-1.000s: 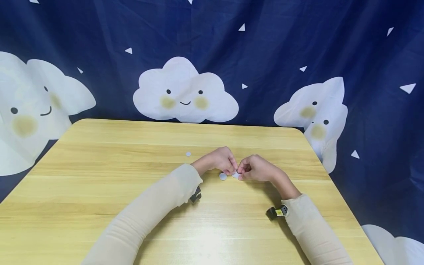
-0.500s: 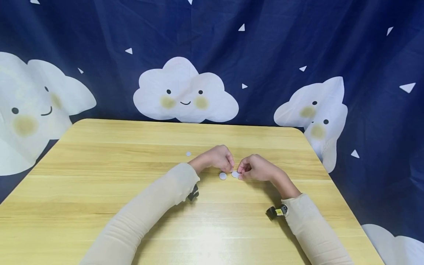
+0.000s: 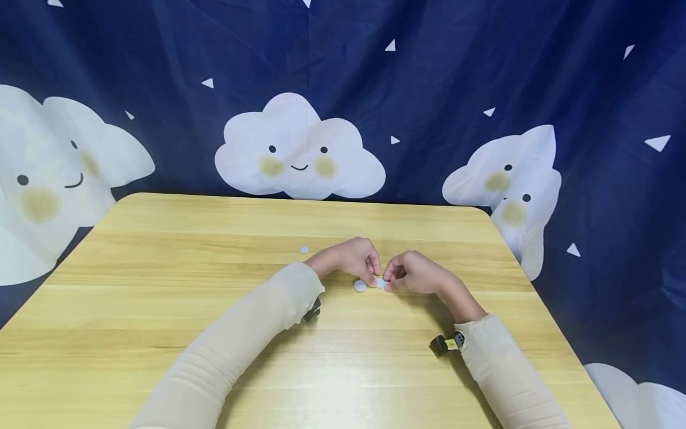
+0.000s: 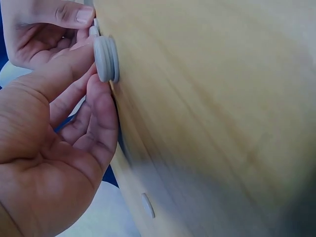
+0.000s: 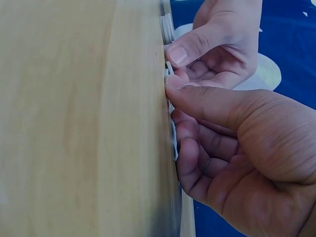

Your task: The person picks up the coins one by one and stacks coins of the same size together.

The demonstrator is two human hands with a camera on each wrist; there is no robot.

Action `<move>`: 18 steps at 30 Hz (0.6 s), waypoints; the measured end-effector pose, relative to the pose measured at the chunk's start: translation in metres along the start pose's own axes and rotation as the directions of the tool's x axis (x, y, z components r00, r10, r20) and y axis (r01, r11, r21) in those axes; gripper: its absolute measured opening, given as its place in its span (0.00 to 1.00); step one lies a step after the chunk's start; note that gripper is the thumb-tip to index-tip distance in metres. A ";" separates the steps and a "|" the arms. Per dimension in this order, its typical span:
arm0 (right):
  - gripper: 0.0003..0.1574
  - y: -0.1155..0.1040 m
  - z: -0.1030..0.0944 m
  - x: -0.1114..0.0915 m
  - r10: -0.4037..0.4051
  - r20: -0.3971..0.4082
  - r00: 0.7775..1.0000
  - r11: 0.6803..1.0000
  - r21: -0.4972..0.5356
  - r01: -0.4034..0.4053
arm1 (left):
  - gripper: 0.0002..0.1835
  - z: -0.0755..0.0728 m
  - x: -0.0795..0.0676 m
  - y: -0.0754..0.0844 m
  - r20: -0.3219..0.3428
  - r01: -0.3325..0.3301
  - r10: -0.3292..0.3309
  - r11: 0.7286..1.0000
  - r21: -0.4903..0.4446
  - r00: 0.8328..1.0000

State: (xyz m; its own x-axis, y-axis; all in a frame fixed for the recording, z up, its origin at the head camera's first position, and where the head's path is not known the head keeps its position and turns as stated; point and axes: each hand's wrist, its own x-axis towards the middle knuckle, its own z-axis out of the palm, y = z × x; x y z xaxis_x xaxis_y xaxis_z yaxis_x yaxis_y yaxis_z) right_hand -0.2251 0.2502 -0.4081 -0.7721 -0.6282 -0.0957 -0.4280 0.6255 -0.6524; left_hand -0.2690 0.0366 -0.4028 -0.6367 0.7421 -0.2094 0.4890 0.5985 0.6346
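Note:
Between the hands, small round white discs [image 3: 381,283] lie on the wooden table; the right wrist view shows one tilted disc [image 5: 170,68] against another. My left hand [image 3: 358,257] comes from the left, its thumb and curled fingers pinching at the near edge of these discs. From the other side my right hand [image 3: 420,273] pinches them, thumb in front and fingers behind. Just beside the left thumb stands a short stack of white discs [image 4: 104,59], seen in the head view as one round disc [image 3: 360,286]. Fingers partly hide the middle discs.
A single white disc [image 3: 304,250] lies farther back and left on the table [image 3: 241,226]. A dark blue curtain [image 3: 343,53] with printed clouds hangs behind the table's far edge. Black wrist cameras [image 3: 440,345] sit low by the sleeves.
My left hand drew back slightly to the left, uncovering the middle discs, then came back so its thumb touches their edge. The right hand stays in place; the stack and far disc have not moved.

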 end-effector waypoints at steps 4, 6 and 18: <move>0.06 0.000 0.000 0.000 0.003 0.000 1.000 1.000 -0.002 -0.003 | 0.08 0.002 0.002 -0.003 -0.006 -0.025 0.025 1.000 0.006 1.000; 0.07 0.000 0.000 0.000 0.006 0.000 1.000 1.000 -0.003 -0.006 | 0.07 0.003 0.002 -0.003 -0.010 -0.035 0.036 0.999 0.005 0.999; 0.08 -0.001 -0.001 -0.001 0.004 -0.007 1.000 1.000 -0.001 -0.004 | 0.05 0.007 0.001 -0.002 -0.017 -0.066 0.067 0.997 0.033 0.998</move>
State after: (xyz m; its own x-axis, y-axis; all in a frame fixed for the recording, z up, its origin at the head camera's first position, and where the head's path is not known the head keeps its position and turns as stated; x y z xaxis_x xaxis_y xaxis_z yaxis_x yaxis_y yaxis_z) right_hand -0.2244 0.2507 -0.4070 -0.7770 -0.6226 -0.0931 -0.4257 0.6286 -0.6509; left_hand -0.2663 0.0388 -0.4094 -0.6128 0.7751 -0.1537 0.5492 0.5576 0.6225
